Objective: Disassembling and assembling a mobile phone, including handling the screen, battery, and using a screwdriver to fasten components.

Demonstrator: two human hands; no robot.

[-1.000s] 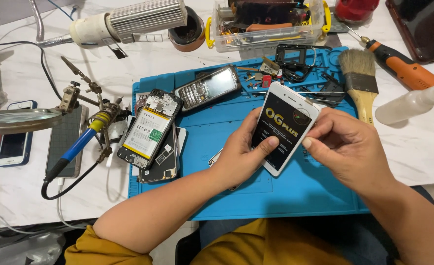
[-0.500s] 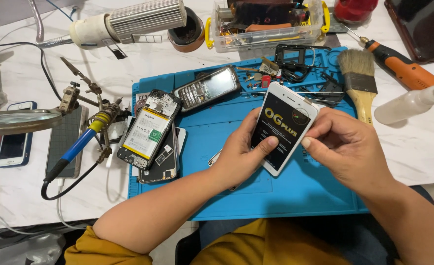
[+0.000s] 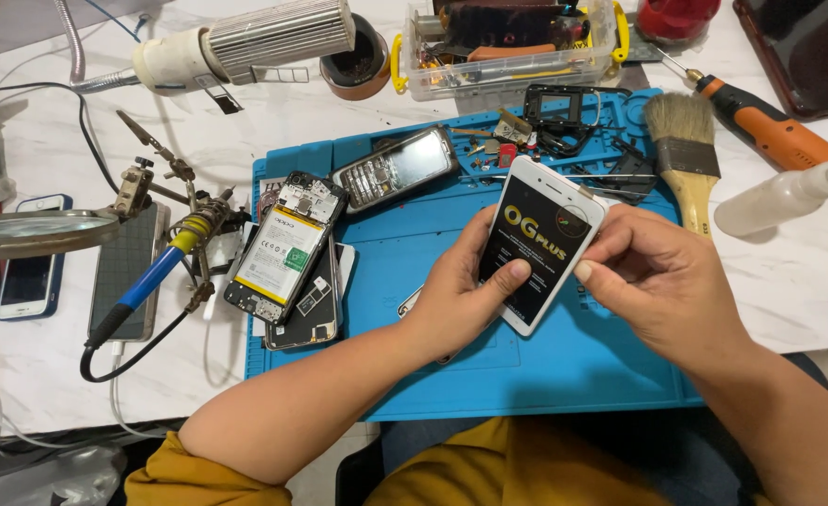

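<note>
Both hands hold the white phone [image 3: 543,242] over the middle of the blue mat [image 3: 564,375]. The left hand [image 3: 461,295] grips its side, the right hand [image 3: 662,281] pinches its edge. Nothing has moved since before.

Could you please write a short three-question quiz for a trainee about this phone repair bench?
1. True or false: both hands grip the white phone above the blue mat.
2. Which lies nearest the opened phone? A) paintbrush B) soldering iron C) squeeze bottle
3. Which thumb lies on the dark film over the phone's screen?

Key
1. True: left hand and right hand both hold it.
2. B
3. The left thumb.
</note>
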